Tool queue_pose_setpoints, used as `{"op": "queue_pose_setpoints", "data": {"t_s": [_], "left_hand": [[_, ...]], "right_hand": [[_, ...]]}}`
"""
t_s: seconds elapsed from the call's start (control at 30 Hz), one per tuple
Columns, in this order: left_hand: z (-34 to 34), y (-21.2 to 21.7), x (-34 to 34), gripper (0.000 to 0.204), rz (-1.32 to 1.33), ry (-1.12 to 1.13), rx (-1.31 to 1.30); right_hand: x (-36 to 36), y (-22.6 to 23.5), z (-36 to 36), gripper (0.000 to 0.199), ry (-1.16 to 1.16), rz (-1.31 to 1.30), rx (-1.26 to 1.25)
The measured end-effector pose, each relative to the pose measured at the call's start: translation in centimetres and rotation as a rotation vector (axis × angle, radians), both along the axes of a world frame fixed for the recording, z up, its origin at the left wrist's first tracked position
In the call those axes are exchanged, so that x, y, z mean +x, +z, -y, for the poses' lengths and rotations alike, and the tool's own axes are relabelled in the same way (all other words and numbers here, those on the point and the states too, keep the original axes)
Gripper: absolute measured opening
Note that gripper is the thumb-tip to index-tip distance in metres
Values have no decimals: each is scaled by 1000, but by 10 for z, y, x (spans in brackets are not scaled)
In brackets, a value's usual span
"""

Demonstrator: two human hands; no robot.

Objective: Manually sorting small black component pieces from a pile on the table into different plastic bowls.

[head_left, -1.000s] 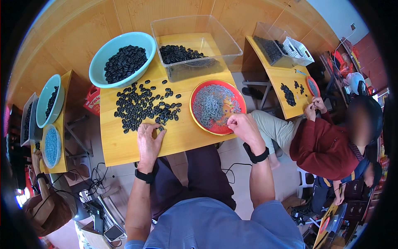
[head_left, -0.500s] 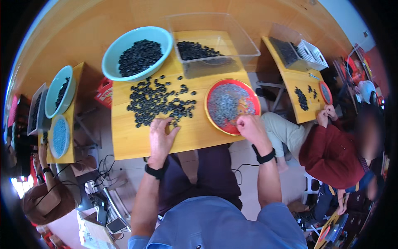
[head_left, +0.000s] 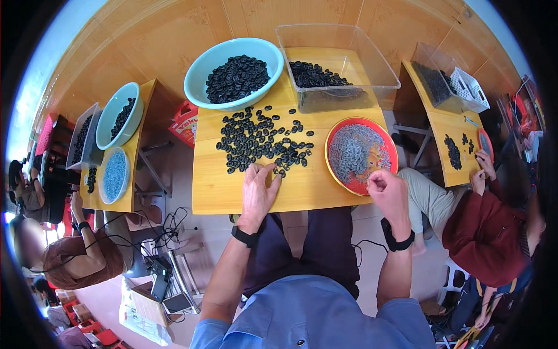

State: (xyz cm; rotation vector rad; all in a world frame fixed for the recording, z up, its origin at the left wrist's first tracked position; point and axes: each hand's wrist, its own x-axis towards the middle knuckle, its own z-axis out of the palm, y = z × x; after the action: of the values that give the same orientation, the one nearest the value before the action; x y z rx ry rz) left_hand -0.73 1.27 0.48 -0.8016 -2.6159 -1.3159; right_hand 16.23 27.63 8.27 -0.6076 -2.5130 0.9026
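Note:
Many small black oval pieces (head_left: 256,136) lie scattered on the wooden table (head_left: 232,195) in front of me. My left hand (head_left: 258,189) rests at their near edge, thumb and forefinger apart, beside a couple of loose pieces. A red round tray with a yellow rim (head_left: 393,152) stands to the right, holding a heap of small grey metal parts (head_left: 353,152), perhaps screws or pins. Over its near right rim, my right hand (head_left: 388,192) is closed with thumb and fingertips pinched together. Whatever is between those fingertips is too small to make out.
Behind the scattered pieces stand a light-blue basin (head_left: 195,87) and a clear plastic box (head_left: 337,103), both holding more black pieces. Co-workers sit at tables on either side: one in a brown top (head_left: 78,262) at left, one in a maroon top (head_left: 471,232) at right.
The whole view has shifted, so the table appears farther right. My right hand has drawn back slightly toward me from the metal parts. My left hand stays by the near black pieces.

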Motion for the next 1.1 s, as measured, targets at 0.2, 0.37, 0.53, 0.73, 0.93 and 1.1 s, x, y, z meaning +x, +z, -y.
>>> {"op": "queue_pose_setpoints", "data": {"t_s": [0.2, 0.37, 0.53, 0.73, 0.93, 1.1], "left_hand": [[-2, 6, -6, 28, 16, -51, -33], [2, 6, -15, 22, -39, -58, -45], [-2, 14, -18, 16, 125, -62, -124], [3, 10, -8, 15, 343, 36, 55], [4, -1, 7, 18, 680, -42, 318], [8, -9, 6, 20, 639, -72, 291]], "right_hand": [[-13, -22, 42, 8, 183, -144, -223], [-36, -42, 78, 7, 283, -111, -297], [-57, -60, 94, 8, 315, -127, -339], [-82, -77, 105, 10, 303, -241, -434], [-93, -94, 107, 12, 282, -238, -772], [-94, -95, 108, 12, 294, -213, -726]]}}
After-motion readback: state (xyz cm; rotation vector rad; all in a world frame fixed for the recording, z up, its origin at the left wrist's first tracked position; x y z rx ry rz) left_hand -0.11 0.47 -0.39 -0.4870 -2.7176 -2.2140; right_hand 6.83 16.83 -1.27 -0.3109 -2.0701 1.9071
